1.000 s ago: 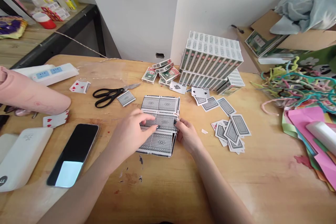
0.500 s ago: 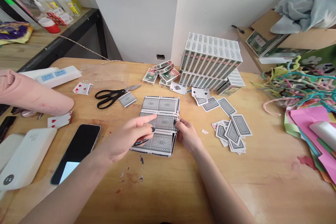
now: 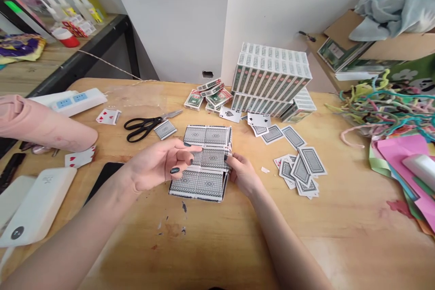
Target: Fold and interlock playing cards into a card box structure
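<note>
A flat rectangular piece covered with playing cards [image 3: 210, 183], patterned backs up, lies on the wooden table. My right hand [image 3: 242, 173] grips its right edge, thumb on top, the other fingers mostly hidden at the side. Over the left part of the piece is my left hand [image 3: 163, 163], palm turned partly up, index finger stretched out and the others loosely bent, with nothing in it. Black-handled scissors [image 3: 146, 126] lie behind it, beside a cut card piece [image 3: 165, 130]. Loose cards [image 3: 301, 170] are scattered right of my right hand.
Stacked card boxes [image 3: 272, 72] and several loose boxes [image 3: 210, 95] stand at the back. At left are a pink roll [image 3: 47, 122], a power strip [image 3: 79, 102], a white power bank [image 3: 39, 206] and a phone [image 3: 103, 179]. Coloured yarn [image 3: 390, 113] and paper [image 3: 401, 158] lie at right.
My left hand has turned over, palm more upward, its fingers loosening, and its forearm now covers much of the phone. My right hand stays on the card-covered piece's edge.
</note>
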`<state>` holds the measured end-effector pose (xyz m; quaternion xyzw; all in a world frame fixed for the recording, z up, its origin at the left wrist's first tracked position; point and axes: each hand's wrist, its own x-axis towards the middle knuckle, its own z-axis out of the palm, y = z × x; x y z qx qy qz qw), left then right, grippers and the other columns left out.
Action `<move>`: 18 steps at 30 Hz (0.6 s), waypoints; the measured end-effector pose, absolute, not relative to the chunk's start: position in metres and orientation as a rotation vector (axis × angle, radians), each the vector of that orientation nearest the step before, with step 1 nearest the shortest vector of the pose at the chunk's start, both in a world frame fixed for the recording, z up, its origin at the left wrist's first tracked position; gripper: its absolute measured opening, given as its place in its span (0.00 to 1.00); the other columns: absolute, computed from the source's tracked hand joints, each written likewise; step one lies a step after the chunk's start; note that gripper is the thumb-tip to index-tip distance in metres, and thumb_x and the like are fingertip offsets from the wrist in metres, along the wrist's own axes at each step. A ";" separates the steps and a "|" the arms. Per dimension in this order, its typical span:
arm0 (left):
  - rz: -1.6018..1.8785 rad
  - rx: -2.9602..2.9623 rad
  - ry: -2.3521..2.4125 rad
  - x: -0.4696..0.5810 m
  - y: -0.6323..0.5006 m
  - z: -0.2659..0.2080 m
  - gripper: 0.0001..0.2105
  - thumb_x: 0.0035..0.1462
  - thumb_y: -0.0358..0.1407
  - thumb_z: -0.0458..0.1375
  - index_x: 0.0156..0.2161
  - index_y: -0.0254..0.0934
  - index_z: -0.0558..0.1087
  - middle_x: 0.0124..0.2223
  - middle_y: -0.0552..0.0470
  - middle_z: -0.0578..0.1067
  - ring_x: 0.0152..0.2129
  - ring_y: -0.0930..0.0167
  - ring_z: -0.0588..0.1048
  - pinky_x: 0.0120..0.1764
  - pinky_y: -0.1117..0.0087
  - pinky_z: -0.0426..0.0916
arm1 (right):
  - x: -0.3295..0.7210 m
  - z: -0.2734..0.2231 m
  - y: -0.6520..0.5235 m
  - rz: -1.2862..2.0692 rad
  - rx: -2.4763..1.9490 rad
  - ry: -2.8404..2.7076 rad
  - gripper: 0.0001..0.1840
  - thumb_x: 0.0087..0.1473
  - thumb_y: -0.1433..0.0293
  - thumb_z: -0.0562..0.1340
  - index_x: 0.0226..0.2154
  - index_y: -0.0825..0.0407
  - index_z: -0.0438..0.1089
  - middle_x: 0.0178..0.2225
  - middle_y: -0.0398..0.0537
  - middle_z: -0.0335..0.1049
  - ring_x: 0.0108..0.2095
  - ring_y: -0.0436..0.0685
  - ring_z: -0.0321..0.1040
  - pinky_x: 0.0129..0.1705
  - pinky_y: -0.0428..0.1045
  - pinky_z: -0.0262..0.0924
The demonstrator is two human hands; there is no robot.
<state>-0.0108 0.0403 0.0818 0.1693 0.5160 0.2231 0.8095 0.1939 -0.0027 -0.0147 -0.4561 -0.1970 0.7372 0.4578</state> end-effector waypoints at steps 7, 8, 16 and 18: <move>0.489 0.426 1.075 -0.016 0.040 0.070 0.16 0.51 0.31 0.59 0.45 0.26 0.75 0.23 0.52 0.74 0.15 0.79 0.58 0.16 0.77 0.56 | 0.198 -0.015 -0.001 1.888 -1.060 -0.470 0.14 0.41 0.64 0.70 0.31 0.52 0.71 0.31 0.44 0.76 0.33 0.57 0.73 0.37 0.50 0.66; 0.492 0.432 1.071 -0.017 0.040 0.069 0.16 0.51 0.31 0.59 0.45 0.26 0.75 0.23 0.51 0.74 0.15 0.79 0.59 0.16 0.78 0.56 | 0.198 -0.015 -0.001 1.895 -1.063 -0.471 0.15 0.41 0.64 0.70 0.32 0.52 0.71 0.31 0.44 0.76 0.33 0.57 0.73 0.36 0.51 0.66; 0.442 0.527 1.068 -0.022 0.040 0.065 0.16 0.55 0.34 0.57 0.48 0.30 0.75 0.28 0.49 0.77 0.20 0.77 0.68 0.21 0.78 0.65 | 0.201 -0.019 0.000 1.902 -1.121 -0.488 0.18 0.42 0.63 0.70 0.35 0.54 0.71 0.31 0.44 0.76 0.29 0.51 0.71 0.34 0.47 0.65; 0.433 0.549 1.067 -0.022 0.040 0.063 0.16 0.56 0.33 0.56 0.49 0.31 0.74 0.29 0.50 0.77 0.21 0.76 0.70 0.21 0.78 0.66 | 0.202 -0.018 0.000 1.924 -1.097 -0.481 0.19 0.42 0.63 0.71 0.36 0.54 0.71 0.33 0.45 0.76 0.31 0.52 0.71 0.36 0.47 0.66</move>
